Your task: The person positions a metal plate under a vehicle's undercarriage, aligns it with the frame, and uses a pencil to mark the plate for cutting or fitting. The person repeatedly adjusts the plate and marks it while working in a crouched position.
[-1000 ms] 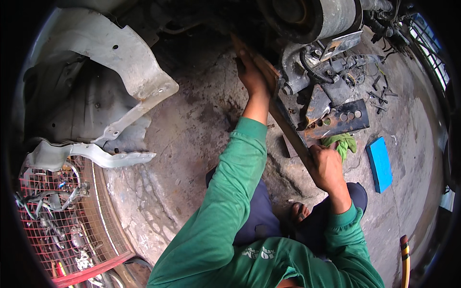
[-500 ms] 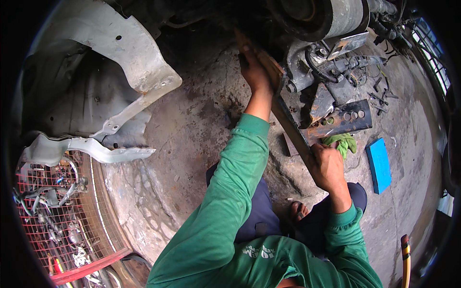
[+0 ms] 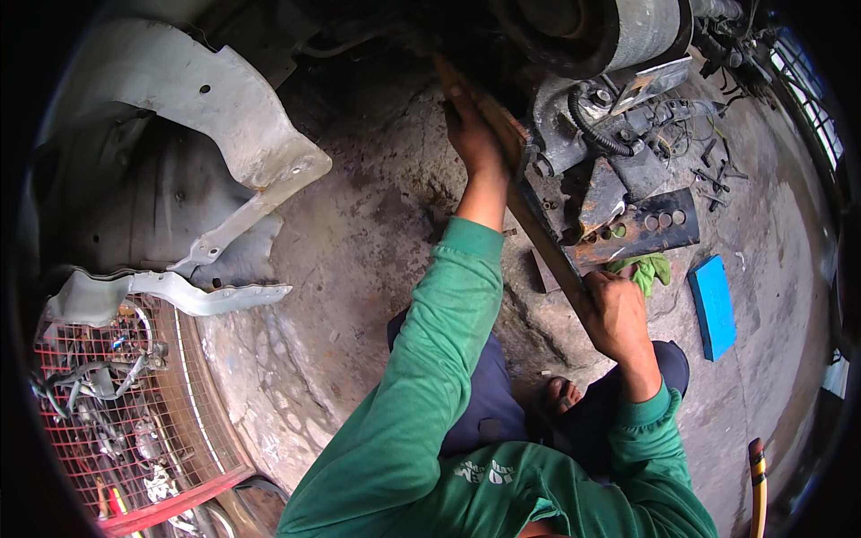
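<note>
- Left hand (image 3: 473, 142) clasps the metal bar (image 3: 547, 235) far out; right hand (image 3: 621, 314) clenches its near end, probably for steadiness.
- Blue box (image 3: 714, 308) lies rightward of both.

The long bar (image 3: 545, 237) is rough, rusty metal, the green rag (image 3: 653, 270) matt cloth

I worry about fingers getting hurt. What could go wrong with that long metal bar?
The rusty bar might scrape the left hand, which has no glove on. If the right hand slipped, the bar could perhaps drop toward the uncovered toes.
</note>
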Demonstrator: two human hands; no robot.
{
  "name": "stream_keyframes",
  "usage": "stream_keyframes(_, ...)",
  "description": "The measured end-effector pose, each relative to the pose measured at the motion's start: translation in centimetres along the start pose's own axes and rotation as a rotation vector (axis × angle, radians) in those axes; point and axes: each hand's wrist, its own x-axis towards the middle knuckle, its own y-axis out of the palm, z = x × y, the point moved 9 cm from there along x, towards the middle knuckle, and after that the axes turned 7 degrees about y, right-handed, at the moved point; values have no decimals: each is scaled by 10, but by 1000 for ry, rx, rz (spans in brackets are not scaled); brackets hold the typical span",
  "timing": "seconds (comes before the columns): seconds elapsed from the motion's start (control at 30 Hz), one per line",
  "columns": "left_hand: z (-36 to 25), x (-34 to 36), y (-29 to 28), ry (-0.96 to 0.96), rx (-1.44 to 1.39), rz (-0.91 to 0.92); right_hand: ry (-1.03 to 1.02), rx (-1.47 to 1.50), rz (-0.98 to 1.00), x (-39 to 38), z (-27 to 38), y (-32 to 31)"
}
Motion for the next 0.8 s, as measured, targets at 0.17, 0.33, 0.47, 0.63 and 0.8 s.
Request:
stream_keyframes(0.17, -3, 3, -2, -7, -42, 36, 1, -12, 20, 1, 4, 2)
stream_keyframes(0.33, -2, 3, -9, -43, 68, -15, -7, -4, 40, 3, 1, 4)
stream_keyframes(0.47, -8, -2, -2, 11, 24, -30, -48, 92, 28, 4, -10, 5)
stream_keyframes(0.63, 21, -9, 12, -33, 46, -29, -35, 165, 18, 1, -40, -2)
stream_keyframes(0.8, 29, 49, -146, -49, 153, -4, -150, 307, 88, -3, 4, 30)
